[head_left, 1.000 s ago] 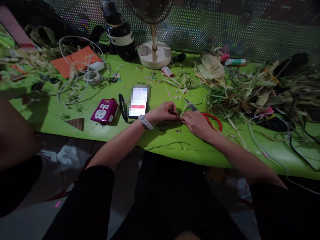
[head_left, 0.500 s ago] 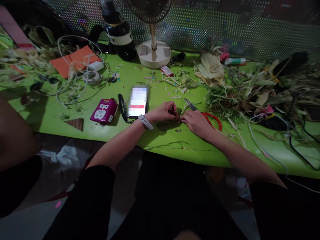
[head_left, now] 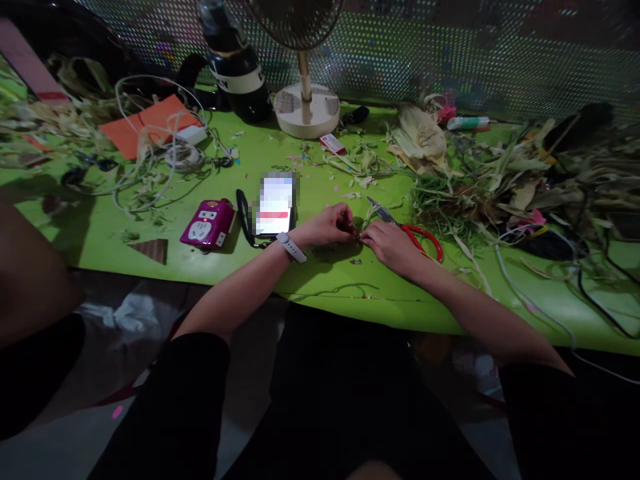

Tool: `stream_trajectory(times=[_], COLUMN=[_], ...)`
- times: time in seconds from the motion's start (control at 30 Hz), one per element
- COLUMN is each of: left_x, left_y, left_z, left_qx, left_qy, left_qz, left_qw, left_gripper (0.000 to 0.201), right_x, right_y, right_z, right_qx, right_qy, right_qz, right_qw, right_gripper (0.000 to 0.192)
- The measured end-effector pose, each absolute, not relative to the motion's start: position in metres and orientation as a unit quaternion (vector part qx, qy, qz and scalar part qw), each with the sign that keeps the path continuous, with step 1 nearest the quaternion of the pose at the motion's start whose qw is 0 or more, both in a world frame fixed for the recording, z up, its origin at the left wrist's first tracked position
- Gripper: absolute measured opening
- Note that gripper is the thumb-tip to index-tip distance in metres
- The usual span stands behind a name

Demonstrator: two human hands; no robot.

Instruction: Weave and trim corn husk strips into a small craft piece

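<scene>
You're at a bright green desk (head_left: 150, 230) in dim light, a perforated metal screen running along its far edge. A small fan's round white base (head_left: 307, 110) stands at the back, a dark bottle (head_left: 235, 63) just left of it. Dried husks and strips are heaped across the right side (head_left: 500, 180), with loose cables looped on the left by an orange sheet (head_left: 145, 123). A lit phone (head_left: 275, 203) lies near the middle, a magenta power adapter (head_left: 207, 223) just to its left.

Your left hand (head_left: 327, 227), a white watch at the wrist, and your right hand (head_left: 393, 243) meet fingertip to fingertip on the desk, both pinched on a small husk piece (head_left: 361, 230) between them; it's too small to make out in detail. The red-handled scissors (head_left: 417, 233) lie just behind your right hand, blades pointing up-left.
</scene>
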State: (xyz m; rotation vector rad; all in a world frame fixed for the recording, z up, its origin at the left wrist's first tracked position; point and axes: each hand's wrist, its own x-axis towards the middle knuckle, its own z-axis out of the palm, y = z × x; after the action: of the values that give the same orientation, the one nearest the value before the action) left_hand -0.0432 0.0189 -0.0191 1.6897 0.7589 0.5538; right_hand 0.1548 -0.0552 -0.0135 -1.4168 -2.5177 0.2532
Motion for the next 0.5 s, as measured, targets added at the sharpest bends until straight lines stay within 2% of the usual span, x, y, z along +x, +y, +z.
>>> stream_trajectory(times=[0.13, 0.27, 0.5], left_x=[-0.043, -0.043, -0.042], left_y=[0.018, 0.017, 0.013], left_z=[-0.018, -0.016, -0.012], left_qx=[0.713, 0.719, 0.774], left_qy=[0.323, 0.327, 0.359], left_qz=[0.216, 0.219, 0.248], left_qw=[0.583, 0.573, 0.459], left_gripper=[0.035, 0.032, 0.029], right_x=[0.158, 0.161, 0.161], right_y=[-0.056, -0.053, -0.046], right_z=[-0.008, -0.007, -0.018], right_qx=[-0.479, -0.483, -0.462], right_qy=[-0.854, -0.839, -0.850], right_qz=[0.103, 0.060, 0.082], right_qw=[0.173, 0.242, 0.239], right_gripper=[0.018, 0.017, 0.016])
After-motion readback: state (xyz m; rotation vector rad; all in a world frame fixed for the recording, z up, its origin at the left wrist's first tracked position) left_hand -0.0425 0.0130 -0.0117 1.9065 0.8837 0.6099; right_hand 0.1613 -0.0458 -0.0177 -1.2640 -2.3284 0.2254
